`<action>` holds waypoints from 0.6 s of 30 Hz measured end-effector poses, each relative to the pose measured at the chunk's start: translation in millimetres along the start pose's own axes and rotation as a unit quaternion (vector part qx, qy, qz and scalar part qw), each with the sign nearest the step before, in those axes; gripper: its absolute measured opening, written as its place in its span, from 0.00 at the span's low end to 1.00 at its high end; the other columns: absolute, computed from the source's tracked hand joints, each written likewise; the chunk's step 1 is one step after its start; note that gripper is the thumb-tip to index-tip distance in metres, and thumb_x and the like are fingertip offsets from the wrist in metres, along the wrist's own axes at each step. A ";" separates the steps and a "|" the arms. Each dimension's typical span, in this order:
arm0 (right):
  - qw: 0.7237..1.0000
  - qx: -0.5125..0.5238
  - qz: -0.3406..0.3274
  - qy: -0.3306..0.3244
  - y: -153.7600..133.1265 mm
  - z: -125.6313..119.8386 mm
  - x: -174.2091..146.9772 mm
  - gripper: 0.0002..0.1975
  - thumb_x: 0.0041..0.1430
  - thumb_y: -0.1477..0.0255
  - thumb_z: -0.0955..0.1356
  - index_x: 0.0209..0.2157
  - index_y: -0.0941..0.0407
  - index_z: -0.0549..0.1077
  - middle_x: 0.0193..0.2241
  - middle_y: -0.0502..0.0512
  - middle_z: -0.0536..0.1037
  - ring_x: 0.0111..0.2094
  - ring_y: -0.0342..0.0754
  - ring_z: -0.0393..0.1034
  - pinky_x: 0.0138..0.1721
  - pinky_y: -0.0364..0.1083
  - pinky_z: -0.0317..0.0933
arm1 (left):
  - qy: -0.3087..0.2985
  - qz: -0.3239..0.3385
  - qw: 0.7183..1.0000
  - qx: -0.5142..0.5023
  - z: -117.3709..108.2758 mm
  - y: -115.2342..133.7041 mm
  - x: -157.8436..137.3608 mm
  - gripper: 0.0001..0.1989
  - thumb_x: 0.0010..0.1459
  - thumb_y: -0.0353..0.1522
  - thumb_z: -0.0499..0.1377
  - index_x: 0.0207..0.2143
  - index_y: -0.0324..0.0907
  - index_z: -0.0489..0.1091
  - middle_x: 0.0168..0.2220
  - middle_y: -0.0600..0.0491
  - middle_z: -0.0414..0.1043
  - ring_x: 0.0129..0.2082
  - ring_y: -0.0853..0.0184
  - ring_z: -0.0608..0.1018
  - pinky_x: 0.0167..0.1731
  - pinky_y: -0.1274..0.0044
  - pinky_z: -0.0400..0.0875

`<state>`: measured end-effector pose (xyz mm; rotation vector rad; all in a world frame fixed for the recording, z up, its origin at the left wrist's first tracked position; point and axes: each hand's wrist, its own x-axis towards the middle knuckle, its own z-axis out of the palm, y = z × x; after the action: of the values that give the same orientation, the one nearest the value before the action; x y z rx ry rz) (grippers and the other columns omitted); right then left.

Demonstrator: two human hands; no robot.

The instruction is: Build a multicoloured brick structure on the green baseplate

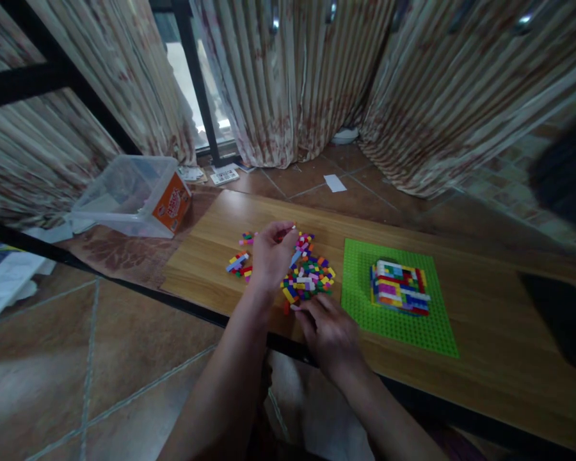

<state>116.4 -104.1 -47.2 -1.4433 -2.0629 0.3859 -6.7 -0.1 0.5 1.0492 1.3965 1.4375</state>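
Note:
A heap of small coloured toy building bricks (pixel 312 275) lies on the wooden table in front of me. Over its left side is my left hand (pixel 272 255), thumb and fingers brought together; a tiny pale spot shows at the fingertips, too small to tell as a brick or a nail. My right hand (pixel 333 330) is at the heap's near edge, its fingers bent and close together beside an orange-red brick (pixel 287 308). Whatever it pinches is hidden. To the right, a multicoloured brick structure (pixel 399 288) with a hollow in its top stands on a green baseplate (pixel 358 307).
The wooden table (pixel 484 320) carries a dark flat object (pixel 559 317) at its right end. A clear plastic box (pixel 125 198) with an orange label stands beyond the left end. Curtains (pixel 297 83) hang behind, and a white paper (pixel 335 183) lies on the tiled floor.

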 end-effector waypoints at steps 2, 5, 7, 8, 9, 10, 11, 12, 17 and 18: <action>0.999 0.043 0.024 0.020 0.3 -2.2 2.2 0.07 0.63 0.71 0.64 0.33 0.53 0.74 0.31 0.54 0.75 0.32 0.49 0.71 0.34 0.46 0.64 | -0.031 -0.010 0.999 0.013 -1.3 0.1 -2.1 0.09 0.52 0.32 0.61 0.35 0.38 0.74 0.31 0.53 0.76 0.31 0.70 0.75 0.31 0.79 0.69; 0.988 0.124 0.074 0.059 4.9 -13.1 5.0 0.07 0.64 0.69 0.63 0.35 0.52 0.73 0.32 0.53 0.77 0.33 0.48 0.73 0.34 0.46 0.65 | -0.103 -0.018 0.994 0.028 -3.0 1.8 -6.8 0.08 0.52 0.34 0.61 0.34 0.39 0.75 0.30 0.53 0.75 0.29 0.70 0.74 0.30 0.79 0.68; 0.977 0.166 0.109 0.084 10.6 -22.9 7.0 0.07 0.64 0.68 0.63 0.36 0.53 0.73 0.32 0.53 0.78 0.34 0.49 0.74 0.35 0.46 0.66 | -0.190 -0.023 0.981 0.028 -2.1 3.8 -12.0 0.08 0.53 0.35 0.61 0.33 0.39 0.74 0.30 0.53 0.75 0.29 0.71 0.74 0.29 0.79 0.68; 0.970 0.184 0.126 0.094 13.8 -27.9 8.1 0.08 0.64 0.67 0.64 0.36 0.53 0.73 0.33 0.53 0.79 0.34 0.49 0.74 0.36 0.46 0.66 | -0.241 -0.025 0.970 0.026 -0.7 4.7 -15.4 0.09 0.53 0.36 0.61 0.32 0.39 0.74 0.29 0.53 0.74 0.28 0.71 0.73 0.29 0.80 0.67; 0.964 0.200 0.142 0.103 17.1 -32.6 9.1 0.08 0.63 0.66 0.64 0.37 0.53 0.73 0.33 0.53 0.79 0.35 0.49 0.74 0.36 0.46 0.66 | -0.290 -0.028 0.956 0.025 1.5 5.2 -19.3 0.09 0.53 0.36 0.62 0.32 0.39 0.74 0.29 0.53 0.73 0.28 0.71 0.73 0.28 0.80 0.66; 0.957 0.215 0.157 0.112 20.3 -36.8 10.2 0.09 0.63 0.65 0.64 0.37 0.53 0.73 0.33 0.53 0.79 0.35 0.49 0.74 0.37 0.47 0.66 | -0.331 -0.029 0.943 0.024 4.4 5.3 -23.4 0.10 0.53 0.37 0.62 0.31 0.38 0.74 0.28 0.54 0.73 0.27 0.71 0.72 0.28 0.80 0.66; 0.951 0.229 0.170 0.118 23.1 -40.5 11.1 0.09 0.62 0.64 0.65 0.37 0.54 0.74 0.33 0.53 0.79 0.35 0.49 0.74 0.37 0.47 0.66 | -0.361 -0.029 0.932 0.021 7.9 4.7 -27.6 0.10 0.52 0.37 0.63 0.31 0.38 0.74 0.27 0.54 0.72 0.26 0.72 0.71 0.27 0.80 0.65; 0.946 0.240 0.183 0.122 25.5 -43.6 12.0 0.10 0.61 0.63 0.66 0.37 0.54 0.74 0.33 0.53 0.79 0.34 0.49 0.73 0.36 0.47 0.66 | -0.379 -0.027 0.925 0.020 11.8 3.4 -31.7 0.09 0.51 0.36 0.63 0.30 0.38 0.74 0.26 0.55 0.71 0.26 0.72 0.70 0.26 0.81 0.64; 0.929 0.270 0.222 0.125 31.9 -50.8 13.3 0.12 0.59 0.60 0.67 0.37 0.54 0.75 0.33 0.54 0.79 0.32 0.49 0.71 0.35 0.47 0.65 | -0.351 -0.035 0.936 -0.016 29.6 -9.8 -41.7 0.08 0.53 0.35 0.62 0.28 0.39 0.70 0.23 0.57 0.68 0.23 0.73 0.68 0.24 0.81 0.61; 0.927 0.272 0.227 0.124 32.8 -51.2 13.1 0.12 0.59 0.60 0.68 0.37 0.54 0.75 0.33 0.54 0.79 0.32 0.49 0.71 0.36 0.47 0.65 | -0.346 -0.031 0.938 -0.014 31.8 -12.2 -41.9 0.08 0.53 0.35 0.61 0.28 0.39 0.70 0.23 0.56 0.68 0.23 0.73 0.68 0.24 0.81 0.61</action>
<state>169.3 -84.7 -20.8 -1.5023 -1.2643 0.8394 35.9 -31.1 -11.3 1.3115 0.8786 0.8953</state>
